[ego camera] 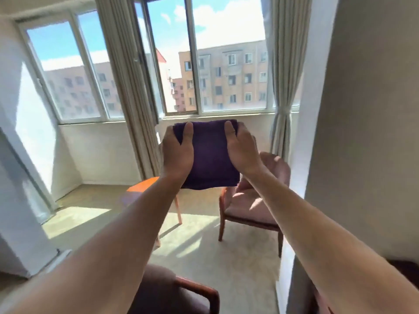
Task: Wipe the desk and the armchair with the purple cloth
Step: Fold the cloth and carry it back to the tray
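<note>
**Cloth held up in both hands, no surface touched yet**

We hold the folded, dark purple terry cloth (212, 155) out in front of us at arm's length, in the air, clear of all furniture. Our left hand (178, 152) pinches its upper left corner: thumb laid flat on the near face, fingers hidden behind the fabric. Our right hand (243, 148) mirrors this on the upper right corner, thumb on the near face, fingers wrapped out of sight. Both grips are closed on the fabric; the lower edge hangs free beneath our wrists.

We judge the two-corner hold serves to keep the cloth flat and squared as a pad, a broad face ready to press down, not bunched.

Below and left of the grip, partly hidden by our left forearm, stands the small orange-brown wooden desk (141, 186) with slim legs, its top in sun and shadow. Below and right of the grip sits the pink-cushioned armchair with a reddish wooden frame (249, 207); its rounded back shows just past our right wrist. Cloth and both targets are well apart.

Nearest us, low under our left forearm, is a second dark upholstered chair with a wooden arm (181, 291). Beyond the grip are the wide sliding window (226, 64) and pale pleated curtains (285, 87).

Status, as we read it: wiping not yet begun. Next step likely needs stepping closer and lowering the cloth flat onto the desk top.
</note>
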`<action>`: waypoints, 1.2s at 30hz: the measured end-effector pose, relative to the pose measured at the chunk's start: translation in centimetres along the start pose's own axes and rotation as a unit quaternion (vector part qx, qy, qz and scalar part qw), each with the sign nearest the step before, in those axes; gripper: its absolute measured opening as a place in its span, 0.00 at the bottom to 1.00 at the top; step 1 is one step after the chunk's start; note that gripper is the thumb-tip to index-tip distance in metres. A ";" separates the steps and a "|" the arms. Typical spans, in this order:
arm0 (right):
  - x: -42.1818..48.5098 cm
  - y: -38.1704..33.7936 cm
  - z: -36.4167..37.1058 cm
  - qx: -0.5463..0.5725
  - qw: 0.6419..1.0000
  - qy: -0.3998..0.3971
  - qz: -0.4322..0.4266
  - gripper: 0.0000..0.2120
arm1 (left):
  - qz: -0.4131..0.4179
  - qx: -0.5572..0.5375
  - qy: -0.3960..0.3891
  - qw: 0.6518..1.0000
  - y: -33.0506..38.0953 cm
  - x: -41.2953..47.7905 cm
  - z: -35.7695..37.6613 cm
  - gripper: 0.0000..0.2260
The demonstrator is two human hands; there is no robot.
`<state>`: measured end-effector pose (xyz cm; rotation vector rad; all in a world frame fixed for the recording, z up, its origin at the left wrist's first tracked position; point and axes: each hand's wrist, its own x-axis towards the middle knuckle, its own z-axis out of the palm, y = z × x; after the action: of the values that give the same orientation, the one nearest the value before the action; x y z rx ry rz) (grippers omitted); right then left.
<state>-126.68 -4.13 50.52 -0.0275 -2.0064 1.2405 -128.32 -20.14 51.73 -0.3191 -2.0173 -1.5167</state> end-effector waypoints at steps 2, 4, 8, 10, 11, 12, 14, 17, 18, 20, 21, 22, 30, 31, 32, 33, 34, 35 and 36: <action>-1.3 0.3 -5.3 -0.061 0.997 0.049 0.025 0.22 | 0.012 -0.022 -0.052 0.998 2.0 -2.0 3.4 0.20; -3.6 0.3 -10.9 -0.118 0.987 0.099 0.036 0.19 | 0.031 -0.050 -0.103 0.993 4.4 -4.7 6.3 0.20; -11.5 -1.6 -22.5 -0.256 0.943 0.203 0.052 0.18 | 0.083 -0.124 -0.234 0.961 10.2 -12.9 11.4 0.20; -16.4 -3.3 -28.0 -0.343 0.906 0.243 0.055 0.16 | 0.109 -0.150 -0.293 0.938 13.7 -18.1 12.8 0.22; -19.0 -4.4 -30.5 -0.382 0.885 0.261 0.061 0.15 | 0.123 -0.157 -0.320 0.926 15.5 -20.8 13.1 0.23; -21.7 -5.6 -32.9 -0.415 0.863 0.278 0.075 0.14 | 0.135 -0.166 -0.343 0.915 17.4 -23.6 13.1 0.24; -27.0 -8.3 -37.4 -0.468 0.821 0.306 0.117 0.16 | 0.148 -0.196 -0.390 0.888 21.2 -29.3 12.6 0.24; -35.3 -13.1 -43.7 -0.510 0.768 0.350 0.165 0.16 | 0.159 -0.236 -0.458 0.842 27.1 -37.8 11.1 0.23; -38.0 -14.8 -45.4 -0.520 0.752 0.365 0.177 0.15 | 0.165 -0.249 -0.477 0.827 29.0 -40.6 10.4 0.23; -43.6 -18.1 -48.3 -0.544 0.713 0.397 0.198 0.15 | 0.187 -0.277 -0.509 0.793 32.7 -46.0 8.9 0.22; -46.4 -19.8 -49.5 -0.553 0.692 0.413 0.210 0.16 | 0.201 -0.289 -0.523 0.776 34.4 -48.7 8.0 0.22; -49.2 -21.4 -50.6 -0.558 0.674 0.429 0.224 0.18 | 0.216 -0.297 -0.535 0.761 35.9 -51.5 7.0 0.20; -73.4 -34.7 -57.3 -0.567 0.569 0.512 0.304 0.20 | 0.276 -0.363 -0.614 0.644 46.4 -74.1 -6.2 0.17; -76.3 -36.2 -57.9 -0.568 0.556 0.520 0.312 0.20 | 0.280 -0.370 -0.621 0.632 47.4 -76.7 -8.1 0.17; -79.2 -37.6 -58.5 -0.566 0.545 0.530 0.318 0.20 | 0.284 -0.377 -0.629 0.617 48.5 -79.2 -9.9 0.17; -82.1 -39.1 -59.0 -0.564 0.533 0.542 0.322 0.21 | 0.289 -0.384 -0.638 0.602 49.5 -81.8 -11.8 0.18; -84.9 -40.5 -59.5 -0.562 0.520 0.555 0.326 0.22 | 0.294 -0.388 -0.646 0.588 50.5 -84.2 -13.7 0.18; -87.6 -41.7 -60.0 -0.559 0.507 0.566 0.332 0.22 | 0.297 -0.389 -0.655 0.576 51.4 -86.6 -15.6 0.18; -90.3 -42.9 -60.4 -0.554 0.494 0.577 0.340 0.22 | 0.299 -0.388 -0.662 0.567 52.2 -88.9 -17.4 0.18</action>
<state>-10.66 -16.07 44.74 -1.8736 -1.0637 -0.1760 -25.00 -5.92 44.38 -2.8692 -1.3416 -1.6426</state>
